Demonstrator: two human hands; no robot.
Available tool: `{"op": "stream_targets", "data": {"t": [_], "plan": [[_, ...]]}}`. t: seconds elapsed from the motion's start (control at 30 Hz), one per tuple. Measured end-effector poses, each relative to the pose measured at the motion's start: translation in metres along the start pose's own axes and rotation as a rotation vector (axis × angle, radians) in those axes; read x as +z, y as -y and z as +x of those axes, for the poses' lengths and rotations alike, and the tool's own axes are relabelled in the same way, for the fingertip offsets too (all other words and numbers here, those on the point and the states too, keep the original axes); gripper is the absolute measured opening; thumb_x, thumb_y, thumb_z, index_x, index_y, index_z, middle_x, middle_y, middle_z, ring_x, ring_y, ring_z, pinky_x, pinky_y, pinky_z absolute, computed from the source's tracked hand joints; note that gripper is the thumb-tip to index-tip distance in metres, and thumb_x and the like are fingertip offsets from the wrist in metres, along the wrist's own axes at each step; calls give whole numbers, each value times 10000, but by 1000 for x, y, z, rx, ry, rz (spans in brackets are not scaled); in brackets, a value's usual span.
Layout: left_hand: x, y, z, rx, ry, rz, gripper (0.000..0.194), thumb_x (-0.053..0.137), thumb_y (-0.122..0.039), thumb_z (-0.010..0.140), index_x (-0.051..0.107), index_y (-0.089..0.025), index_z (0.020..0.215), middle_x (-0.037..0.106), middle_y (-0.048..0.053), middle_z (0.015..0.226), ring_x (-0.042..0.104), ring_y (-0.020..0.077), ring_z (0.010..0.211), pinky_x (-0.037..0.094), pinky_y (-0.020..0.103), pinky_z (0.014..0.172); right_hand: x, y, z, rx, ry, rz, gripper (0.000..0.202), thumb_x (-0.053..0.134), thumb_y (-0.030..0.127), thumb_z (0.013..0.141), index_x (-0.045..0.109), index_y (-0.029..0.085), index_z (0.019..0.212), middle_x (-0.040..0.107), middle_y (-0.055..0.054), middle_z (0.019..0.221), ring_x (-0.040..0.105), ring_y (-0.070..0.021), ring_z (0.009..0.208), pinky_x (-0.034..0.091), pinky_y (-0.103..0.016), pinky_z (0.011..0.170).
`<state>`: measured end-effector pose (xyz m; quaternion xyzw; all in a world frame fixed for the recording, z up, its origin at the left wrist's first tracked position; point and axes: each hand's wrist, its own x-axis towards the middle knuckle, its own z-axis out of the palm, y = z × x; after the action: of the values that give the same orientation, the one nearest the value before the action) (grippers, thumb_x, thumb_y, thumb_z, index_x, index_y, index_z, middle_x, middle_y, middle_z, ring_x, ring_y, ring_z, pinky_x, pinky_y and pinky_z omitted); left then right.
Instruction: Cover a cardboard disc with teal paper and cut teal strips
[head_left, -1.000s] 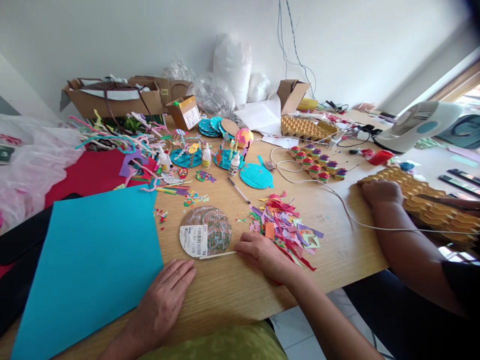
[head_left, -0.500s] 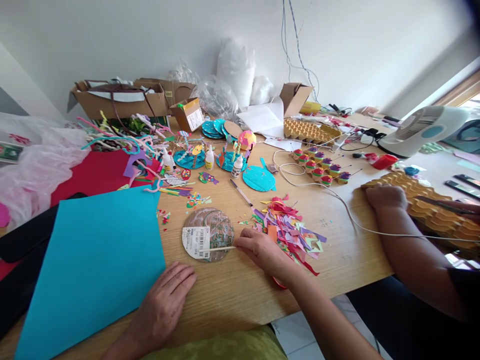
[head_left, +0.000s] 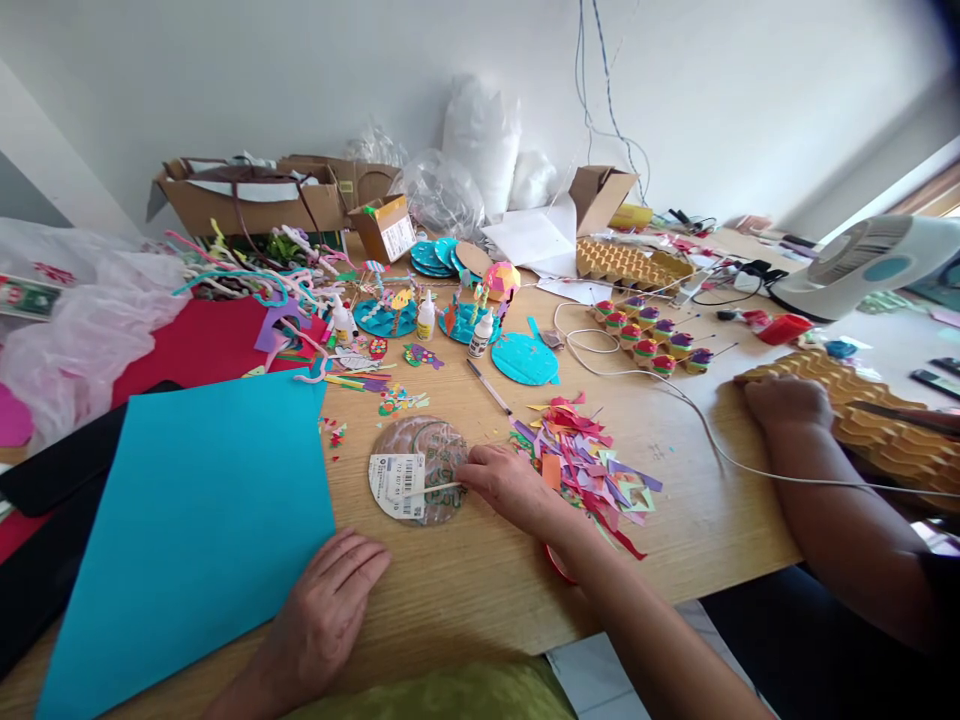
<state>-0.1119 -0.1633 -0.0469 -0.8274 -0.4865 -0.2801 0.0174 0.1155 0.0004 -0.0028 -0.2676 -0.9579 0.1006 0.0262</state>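
Note:
My right hand [head_left: 499, 482] pinches a thin white stick [head_left: 442, 487], whose far end lies over a round, clear disc [head_left: 439, 440] with a white barcode label [head_left: 397, 487]. Flat on the wooden table [head_left: 450, 600], my left hand [head_left: 337, 590] rests with fingers stretched and nothing in it, beside the corner of a large blue sheet [head_left: 202, 520]. Colourful paper scraps [head_left: 581, 460] are heaped to the right of the disc. A pen [head_left: 489, 387] lies beyond it.
Glue bottles [head_left: 481, 335] stand among blue decorated discs [head_left: 525, 358]. Painted egg-carton cups [head_left: 652, 340] and a white cable [head_left: 705, 430] are on the right. A person's hand [head_left: 789, 402] rests on an egg tray [head_left: 870, 400]. Pipe cleaners [head_left: 255, 270] lie at the back left.
My right hand has moved slightly left and up with the stick, further over the disc. The whole view has shifted a little. My left hand stays on the table.

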Motion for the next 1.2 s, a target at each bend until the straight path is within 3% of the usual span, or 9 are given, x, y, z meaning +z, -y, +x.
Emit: {"op": "stream_targets", "data": {"t": [0.43,0.67,1.2], "plan": [[-1,-1,4,-50,-19,-33,323,389,-70,809,576,-178,1049,680,51,937,604,160,925,425,318,934,-3,-12,-30,2,-6,55,226,406,180,891,615,201,807,524,-15,763,455,-125,681,319,-239,643],[0,0,2,-51,2,-24,326,404,-58,798,579,-166,1052,674,57,955,594,169,944,406,327,952,1,-4,-26,9,-22,88,214,419,143,876,622,208,882,540,-29,785,476,-139,717,338,-232,638],[0,0,2,-64,8,-31,334,393,-47,801,577,-171,1050,672,52,957,588,165,941,398,329,955,-6,5,-37,39,5,140,194,430,122,864,603,186,804,530,-31,793,466,-137,726,343,-223,625]]}}
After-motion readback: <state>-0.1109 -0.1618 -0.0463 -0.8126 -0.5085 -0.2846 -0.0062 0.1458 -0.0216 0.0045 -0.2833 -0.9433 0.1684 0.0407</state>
